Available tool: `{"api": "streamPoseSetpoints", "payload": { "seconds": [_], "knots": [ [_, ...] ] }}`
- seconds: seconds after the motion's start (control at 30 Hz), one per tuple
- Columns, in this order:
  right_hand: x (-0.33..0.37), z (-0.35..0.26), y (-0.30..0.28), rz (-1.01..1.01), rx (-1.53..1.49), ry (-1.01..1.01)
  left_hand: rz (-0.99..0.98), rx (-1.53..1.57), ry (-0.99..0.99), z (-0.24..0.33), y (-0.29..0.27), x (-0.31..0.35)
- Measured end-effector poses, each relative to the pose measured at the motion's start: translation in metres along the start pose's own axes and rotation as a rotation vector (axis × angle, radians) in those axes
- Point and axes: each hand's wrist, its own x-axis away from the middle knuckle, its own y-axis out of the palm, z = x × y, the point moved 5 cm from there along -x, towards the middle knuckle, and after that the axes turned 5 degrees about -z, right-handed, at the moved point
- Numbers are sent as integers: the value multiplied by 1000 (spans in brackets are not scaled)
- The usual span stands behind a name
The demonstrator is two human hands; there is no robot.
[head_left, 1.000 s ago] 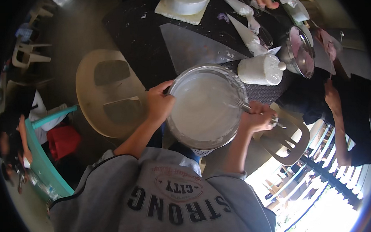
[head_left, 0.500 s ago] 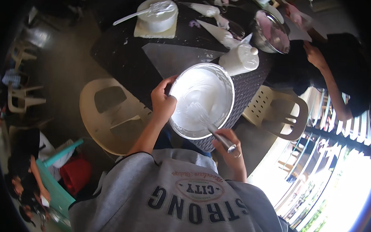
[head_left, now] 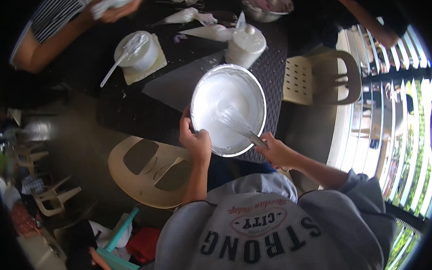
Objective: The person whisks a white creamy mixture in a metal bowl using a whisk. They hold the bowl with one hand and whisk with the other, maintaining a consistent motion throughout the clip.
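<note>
Right grip (head_left: 275, 151) wrapped round whisk (head_left: 244, 128) handle; left grip (head_left: 196, 138) clamping bowl (head_left: 264, 109) rim. Bowl at worktop's (head_left: 127, 114) near edge, can't tell if resting. Looks like whisking white cream (head_left: 210, 97); next stroke needs bowl steady. Vs half-second ago: handle end hidden, another person's hand (head_left: 121, 12) upper left.

Our dark table (head_left: 144, 121) shows a woven texture on its right side. On it we see a pale board (head_left: 148, 73) to the left, a grey triangle (head_left: 176, 86), a purple smear (head_left: 179, 37), white piping bags (head_left: 208, 34), a white tub (head_left: 245, 50) near the right edge and, farther off, a steel bowl (head_left: 261, 15).
</note>
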Motion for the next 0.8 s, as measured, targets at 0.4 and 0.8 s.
{"api": "streamPoseSetpoints", "payload": {
  "seconds": [0.4,0.8],
  "knots": [
    [-28,21,-1,-892,-713,142,85,38,-71,12,6,9],
    [-31,41,-33,-742,-726,91,121,31,-142,7,10,12]
  ]
}}
